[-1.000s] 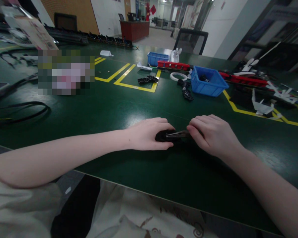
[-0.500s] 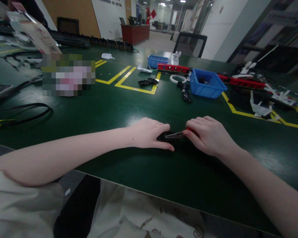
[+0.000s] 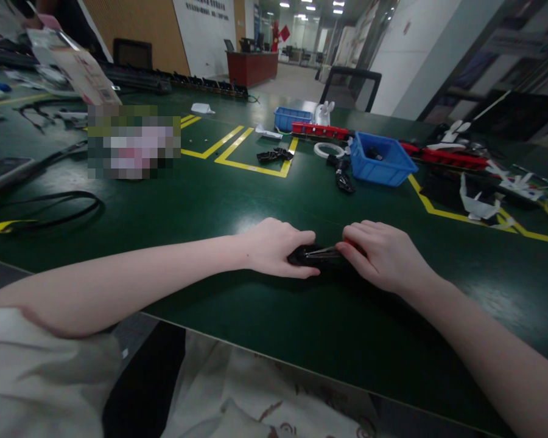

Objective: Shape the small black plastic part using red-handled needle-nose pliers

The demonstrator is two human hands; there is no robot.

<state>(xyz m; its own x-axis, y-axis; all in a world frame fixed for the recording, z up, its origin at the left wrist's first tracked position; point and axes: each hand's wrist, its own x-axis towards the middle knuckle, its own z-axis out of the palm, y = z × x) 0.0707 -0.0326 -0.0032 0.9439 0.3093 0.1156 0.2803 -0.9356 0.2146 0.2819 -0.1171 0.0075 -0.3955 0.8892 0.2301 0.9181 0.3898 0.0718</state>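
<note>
Only 1 view here, the head cam looking down at the green table (image 3: 201, 201), so that's all I've got. Both hands are down on the mat right in front of the person, almost touching each other. The left hand (image 3: 276, 246) has its fingers pressed together and curled over a small black part (image 3: 301, 256), thumb tucked along the near side, pinning it flat to the table. The right hand (image 3: 383, 255) has its fingertips bunched in a pinch on a thin metal tool (image 3: 325, 250), with a bit of red showing at the grip; the tip points left into the black part and looks like it's touching it, though what it's grabbing or poking I can't tell, too dark and small. Progress-wise I'd call it mid-step: part and tool are engaged, nothing is put down, and there's no finished piece beside the hands that I can see. Further back, well apart from the hands, sit a blue bin (image 3: 383, 164), a smaller blue bin (image 3: 292, 117), a red strip (image 3: 319, 129), a white ring (image 3: 327, 149) and loose black pieces (image 3: 274, 155) by the yellow tape lines (image 3: 251, 167). A black cable loop (image 3: 80, 210) lies off to the left.
</note>
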